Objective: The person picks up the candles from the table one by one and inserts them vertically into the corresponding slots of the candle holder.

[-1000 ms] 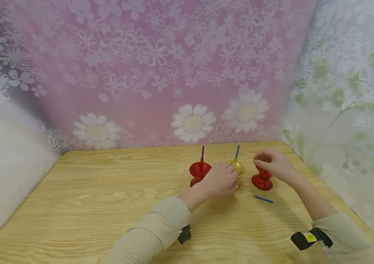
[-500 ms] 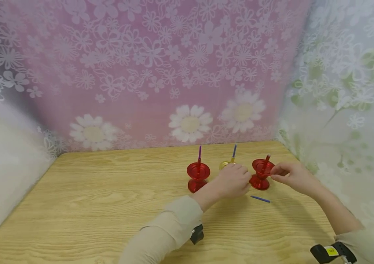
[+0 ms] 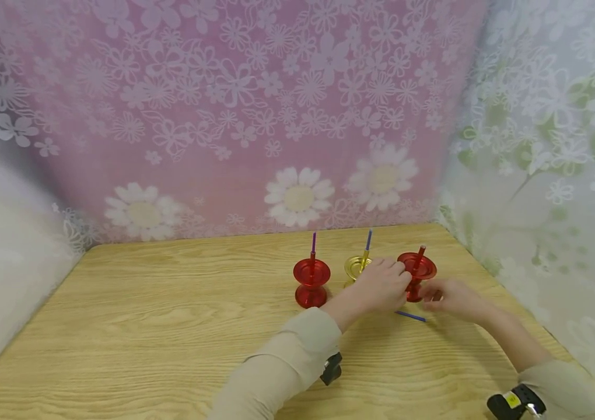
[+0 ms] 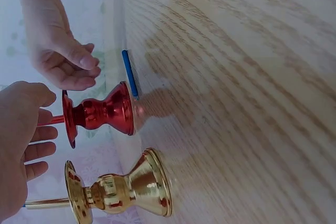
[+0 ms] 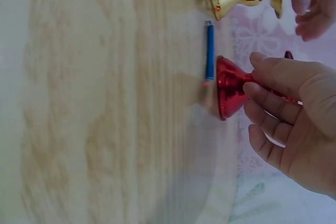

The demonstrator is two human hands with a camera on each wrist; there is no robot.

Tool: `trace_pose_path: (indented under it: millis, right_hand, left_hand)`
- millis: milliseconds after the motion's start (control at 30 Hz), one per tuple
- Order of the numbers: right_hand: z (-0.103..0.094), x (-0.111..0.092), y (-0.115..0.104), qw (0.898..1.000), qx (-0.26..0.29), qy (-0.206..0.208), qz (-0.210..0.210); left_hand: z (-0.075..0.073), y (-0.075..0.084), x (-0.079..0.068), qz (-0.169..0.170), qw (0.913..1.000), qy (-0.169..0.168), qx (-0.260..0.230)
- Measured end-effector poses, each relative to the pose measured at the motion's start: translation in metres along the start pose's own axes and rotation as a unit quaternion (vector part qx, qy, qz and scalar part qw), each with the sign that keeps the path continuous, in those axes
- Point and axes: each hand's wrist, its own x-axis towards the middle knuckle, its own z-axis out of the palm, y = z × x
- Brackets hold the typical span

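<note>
My left hand (image 3: 383, 284) hovers between the gold candlestick (image 3: 355, 268) and the right-hand red candlestick (image 3: 418, 265), fingers loosely bent. In the left wrist view its fingertips lie close to the red tube rising from that candlestick's dish. My right hand (image 3: 454, 298), fingers relaxed and slightly curled, is low beside the same red candlestick; the right wrist view shows thumb and index fingertip right at its stem (image 5: 242, 81). Nothing shows within either hand. A blue candle (image 4: 129, 74) lies on the table just in front of the red base. Another blue candle (image 3: 368, 239) stands in the gold candlestick.
Farther left stands a second red candlestick (image 3: 311, 273) bearing a purple candle (image 3: 314, 242). All are on a wood-grain table (image 3: 171, 326). A pink floral curtain (image 3: 213, 116) hangs behind, and a pale one (image 3: 549, 175) borders the right side.
My right hand has come down from the right red candlestick's top to beside its stem, uncovering the dish and tube. My left hand has shifted right from the gold candlestick toward the red one.
</note>
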Motion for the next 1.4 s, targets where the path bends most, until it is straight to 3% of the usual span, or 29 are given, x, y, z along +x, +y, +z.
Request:
trace_pose_path:
  millis: [167, 467, 1100, 1400]
  right_hand:
    - [0.012, 0.006, 0.006, 1.000, 0.010, -0.015, -0.018]
    - [0.025, 0.011, 0.011, 0.999, 0.028, -0.039, -0.005]
    - [0.027, 0.008, 0.006, 0.999, -0.013, -0.038, -0.026]
    - [0.016, 0.002, 0.004, 0.998, 0.020, -0.049, -0.014]
  left_hand:
    - [-0.001, 0.002, 0.007, -0.015, 0.9998, -0.010, -0.010]
    - [-0.001, 0.003, 0.011, -0.032, 0.9974, -0.058, -0.031]
    - [0.004, 0.005, 0.016, -0.041, 0.9972, -0.050, -0.039]
    - [0.004, 0.005, 0.017, -0.043, 0.9965, -0.053, -0.048]
